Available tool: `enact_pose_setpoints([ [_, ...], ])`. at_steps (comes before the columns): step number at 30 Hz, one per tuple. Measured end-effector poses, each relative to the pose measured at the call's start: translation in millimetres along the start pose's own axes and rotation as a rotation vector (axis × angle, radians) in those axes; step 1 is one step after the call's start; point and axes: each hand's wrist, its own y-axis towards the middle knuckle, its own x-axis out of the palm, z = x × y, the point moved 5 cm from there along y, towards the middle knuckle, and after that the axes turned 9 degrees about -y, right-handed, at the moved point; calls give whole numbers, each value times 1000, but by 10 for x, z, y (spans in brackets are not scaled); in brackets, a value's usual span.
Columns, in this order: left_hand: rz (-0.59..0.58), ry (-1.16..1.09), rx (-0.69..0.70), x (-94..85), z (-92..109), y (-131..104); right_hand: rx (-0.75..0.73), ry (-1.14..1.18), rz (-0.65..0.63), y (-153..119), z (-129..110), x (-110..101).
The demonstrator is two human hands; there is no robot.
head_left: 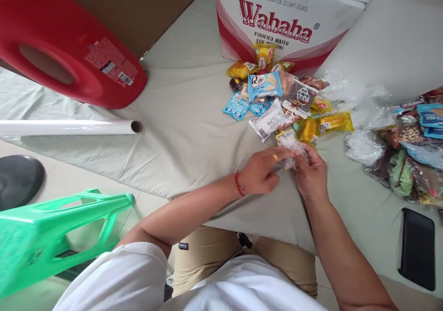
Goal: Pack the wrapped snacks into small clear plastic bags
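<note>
A small crinkled clear plastic bag (pixel 291 162) is between my two hands, just above the table's near side. My right hand (pixel 312 175) pinches it between thumb and fingers. From the left, my left hand (pixel 261 170) reaches across, its fingers closed on the bag near my right thumb; its own thumb is folded lower, off the bag. The exact finger hold is partly hidden. Just beyond my hands lies a pile of wrapped snacks, with a white packet (pixel 270 121), a blue packet (pixel 265 86), a dark-and-white packet (pixel 301 98) and yellow packets (pixel 334 123).
A Wahaha water carton (pixel 277 20) stands behind the snacks. Clear plastic bags (pixel 363 101) and filled snack bags (pixel 411 158) lie right, above a black phone (pixel 417 248). Left are a red jug (pixel 79 57), a white roll (pixel 69 128) and a green stool (pixel 58 237).
</note>
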Motion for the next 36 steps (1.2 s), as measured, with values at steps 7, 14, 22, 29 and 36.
enact_pose_setpoints([
  [7, 406, -492, -573, -117, -198, -24, -359, -362, 404, -227, -297, -127],
  [14, 445, -939, -578, -93, -324, 73, -736, -668, 58, -275, -482, 183],
  [22, 429, -994, -576, -156, -353, 112, -84, 94, 42, -100, -205, -30],
  [29, 441, -783, -481, -191, -341, 122, 144, 382, -283, -89, -165, 133],
  [36, 365, -634, -436, -245, -303, 148, 59, 198, 56, -304, -155, -198],
])
